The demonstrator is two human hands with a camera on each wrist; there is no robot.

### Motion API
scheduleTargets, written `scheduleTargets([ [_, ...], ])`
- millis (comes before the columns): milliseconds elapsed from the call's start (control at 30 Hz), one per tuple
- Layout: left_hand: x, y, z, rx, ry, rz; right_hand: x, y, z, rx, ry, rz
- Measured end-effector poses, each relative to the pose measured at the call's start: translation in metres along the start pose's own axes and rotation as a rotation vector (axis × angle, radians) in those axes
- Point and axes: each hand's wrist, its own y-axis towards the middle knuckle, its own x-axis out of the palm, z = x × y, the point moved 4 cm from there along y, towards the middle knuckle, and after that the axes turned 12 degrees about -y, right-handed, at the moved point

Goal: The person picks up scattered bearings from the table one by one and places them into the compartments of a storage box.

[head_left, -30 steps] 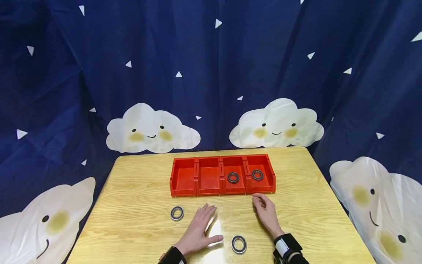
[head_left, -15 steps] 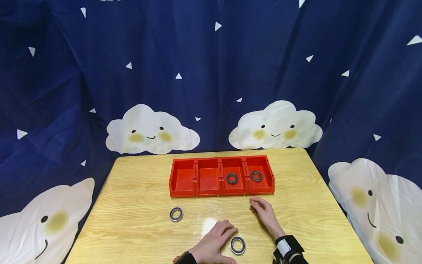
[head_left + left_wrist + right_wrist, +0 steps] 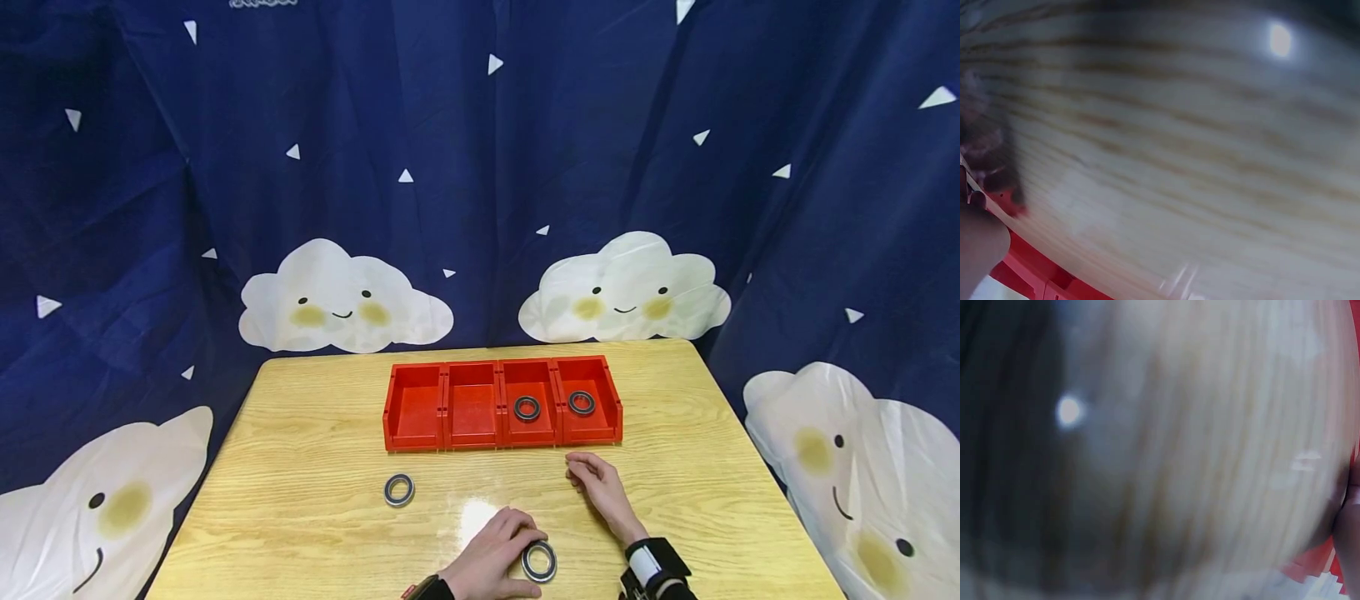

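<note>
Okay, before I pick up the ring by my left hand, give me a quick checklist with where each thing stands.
1. Left hand at the near ring: ok, its fingers are right beside it.
2. Firm hold on that ring: cannot tell from these views.
3. Right hand out of the way: ok, it is in front of the rightmost bin, apart from the near ring.
4. Free spot: ok, the second bin from the left shows no ring.
5. All rings in bins: not ok, the near ring and the left ring are on the table.
</note>
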Motion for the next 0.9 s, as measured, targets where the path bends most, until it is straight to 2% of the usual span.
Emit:
scheduleTargets([
  [400, 0.001, 0.005, -0.003, -0.051, 0.085, -0.035, 0.000, -0.001, -0.001, -0.003, 0.009, -0.005],
  [633, 0.000, 0.004, -0.005, -0.074, 0.081, 0.013, -0.001, -0.001, -0.002, -0.005, 0.013, -0.015],
  [900, -0.009, 0.004, -0.010, -0.124, 0.073, 0.064, 0.000, 0.000, 0.000, -0.008, 0.012, -0.003],
])
